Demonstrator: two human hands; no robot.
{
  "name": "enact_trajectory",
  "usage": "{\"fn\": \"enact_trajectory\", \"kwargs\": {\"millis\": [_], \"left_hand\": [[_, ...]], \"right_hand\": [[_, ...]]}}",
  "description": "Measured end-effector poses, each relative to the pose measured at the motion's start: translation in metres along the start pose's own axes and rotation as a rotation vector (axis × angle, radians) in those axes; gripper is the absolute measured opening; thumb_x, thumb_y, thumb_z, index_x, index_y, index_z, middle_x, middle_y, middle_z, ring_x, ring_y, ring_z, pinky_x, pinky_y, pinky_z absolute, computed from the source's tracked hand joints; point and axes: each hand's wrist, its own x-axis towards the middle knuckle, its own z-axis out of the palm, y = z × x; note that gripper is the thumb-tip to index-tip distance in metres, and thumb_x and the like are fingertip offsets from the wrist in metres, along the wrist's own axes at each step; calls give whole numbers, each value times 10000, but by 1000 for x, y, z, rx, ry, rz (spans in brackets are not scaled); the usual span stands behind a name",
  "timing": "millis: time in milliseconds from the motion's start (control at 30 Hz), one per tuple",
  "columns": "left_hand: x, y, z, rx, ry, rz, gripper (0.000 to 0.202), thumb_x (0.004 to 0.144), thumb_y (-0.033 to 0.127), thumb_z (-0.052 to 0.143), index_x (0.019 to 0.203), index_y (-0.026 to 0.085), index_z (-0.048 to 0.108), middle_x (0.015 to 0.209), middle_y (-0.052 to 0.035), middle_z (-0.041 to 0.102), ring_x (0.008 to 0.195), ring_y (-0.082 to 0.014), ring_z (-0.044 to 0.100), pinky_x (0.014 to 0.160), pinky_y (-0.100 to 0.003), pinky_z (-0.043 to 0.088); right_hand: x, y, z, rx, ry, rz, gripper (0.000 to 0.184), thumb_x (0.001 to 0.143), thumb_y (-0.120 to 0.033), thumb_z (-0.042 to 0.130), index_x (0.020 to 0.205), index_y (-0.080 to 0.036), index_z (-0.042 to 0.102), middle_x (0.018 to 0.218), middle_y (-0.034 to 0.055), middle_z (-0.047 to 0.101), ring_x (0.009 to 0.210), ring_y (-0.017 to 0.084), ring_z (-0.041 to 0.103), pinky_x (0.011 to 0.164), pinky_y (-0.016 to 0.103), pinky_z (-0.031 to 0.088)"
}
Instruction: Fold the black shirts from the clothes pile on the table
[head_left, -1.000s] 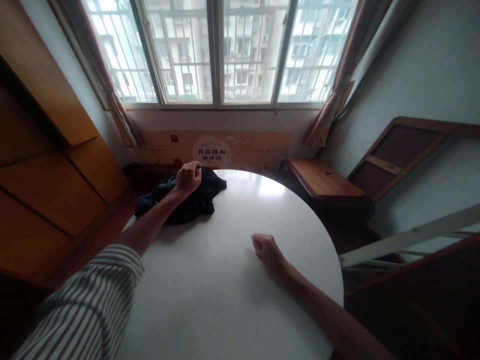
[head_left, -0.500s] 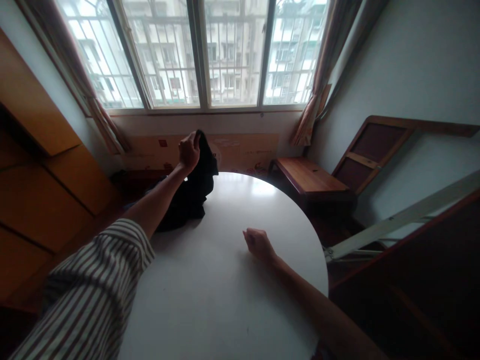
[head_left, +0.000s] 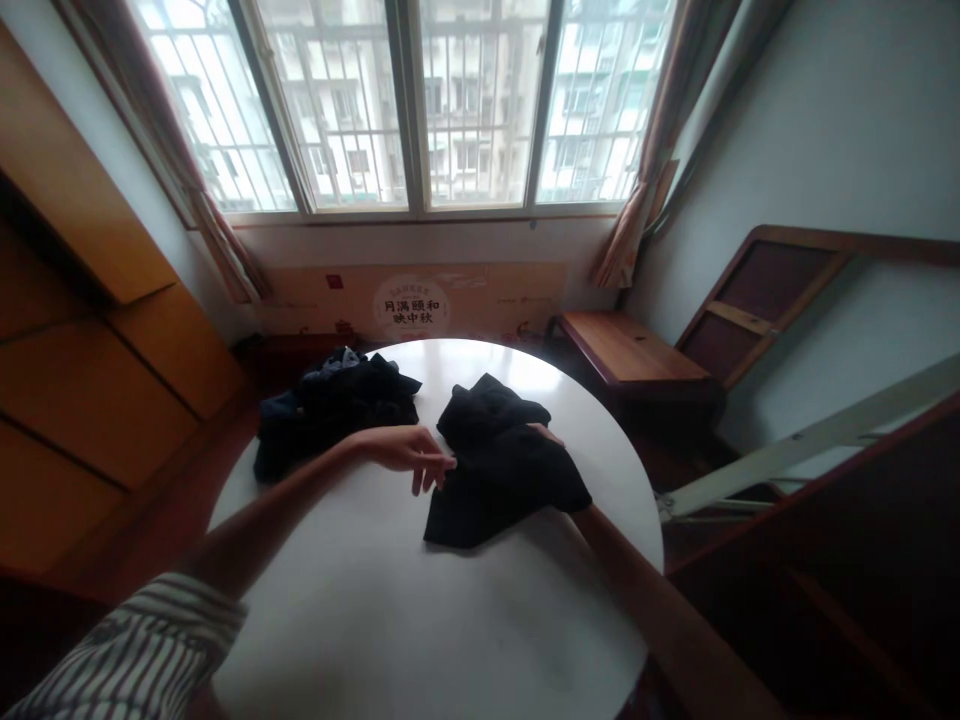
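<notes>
A black garment (head_left: 510, 475) lies bunched and partly spread on the white round table (head_left: 360, 620). At its left edge is my left hand (head_left: 409, 452), fingers apart and loosely bent, one fingertip against the cloth. The cloth drapes over my right hand (head_left: 547, 433); only a small part of that hand shows past a fold, and its fingers are mostly hidden. To the left, a pile of dark clothes (head_left: 337, 405) rests near the table's far left edge, mostly black with some blue and grey.
A wooden bench (head_left: 634, 345) stands beyond the table on the right, near a folded wooden frame (head_left: 750, 300) against the wall. A printed cardboard panel (head_left: 480, 290) is below the barred window. Orange-brown cabinets (head_left: 142, 390) line the left side.
My left hand has brought the black garment from the pile to the table's middle and lowered it. The garment now covers most of my right hand, which was a bare fist on the table.
</notes>
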Motion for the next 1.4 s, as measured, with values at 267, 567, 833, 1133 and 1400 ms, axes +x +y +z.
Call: {"fn": "enact_trajectory", "kwargs": {"millis": [267,567,833,1133,1400], "left_hand": [[27,-60,3,303,800,-280,645,739,720,630,1009,137,684,892,-112,706,810,-261,672,719,-327,505],[21,-54,13,-181,743,-70,516,745,592,702,977,132,677,921,-88,706,888,-264,675,766,-363,546],[-19,4,49,-369,271,352,521,950,382,557,1452,282,456,1463,-99,505,1288,-303,532,1023,-446,492],[-16,-1,54,175,434,459,564,940,93,339,1464,269,452,1501,-69,465,1389,-247,422,1128,-455,395],[13,-61,31,414,737,211,944,749,435,779,1516,159,302,1537,-212,355,1447,-355,295,1158,-525,313]], "right_hand": [[-16,-51,-19,801,-776,166,793,669,-482,809,1366,-198,558,1235,126,663,1131,287,632,930,412,524],[-4,-26,-38,106,-193,281,435,849,-550,614,660,-167,693,611,37,633,624,201,621,644,337,510],[-12,-103,-39,30,-164,-13,599,867,-481,609,1391,-204,526,1292,127,641,1170,307,609,991,474,488],[-33,-97,3,121,-104,66,424,861,-454,612,1181,-178,649,1118,128,697,1054,317,642,930,454,504],[-1,-99,-46,817,322,524,438,727,-583,715,955,-209,719,857,25,737,855,253,675,740,344,544]]}}
